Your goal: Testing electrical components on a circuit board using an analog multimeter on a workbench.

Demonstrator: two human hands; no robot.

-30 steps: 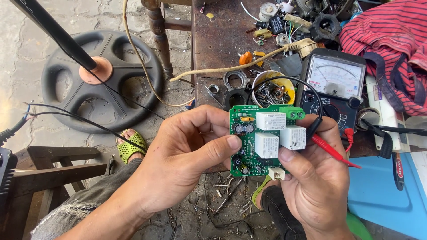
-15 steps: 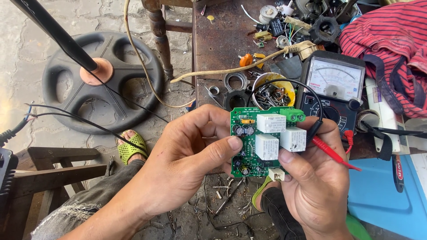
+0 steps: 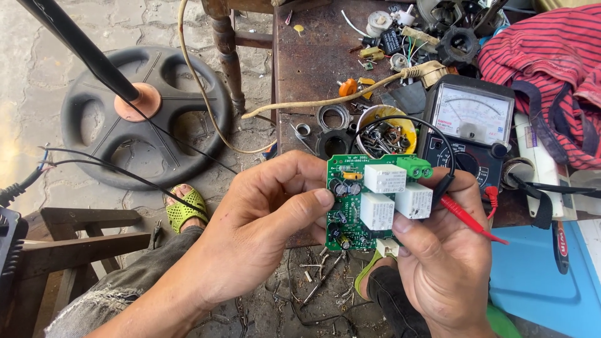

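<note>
A small green circuit board (image 3: 350, 206) carrying three white relay blocks and a green terminal block is held upright between both hands, component side facing me. My left hand (image 3: 263, 231) grips its left edge, thumb pressed on the board near the capacitors. My right hand (image 3: 438, 256) holds the right and lower edge, thumb beside the lower relay. A red multimeter probe (image 3: 469, 219) and a black probe (image 3: 443, 183) lie tucked under my right hand's fingers behind the board.
An analog multimeter (image 3: 469, 125) sits on the rusty workbench (image 3: 307, 69) just beyond the board. A yellow bowl of screws (image 3: 385, 134), loose parts, a striped red cloth (image 3: 544, 56), a black fan base (image 3: 144, 116) on the paved floor, and a blue surface (image 3: 544, 281) at right.
The board and both hands have drifted very slightly; the grip stays the same.
</note>
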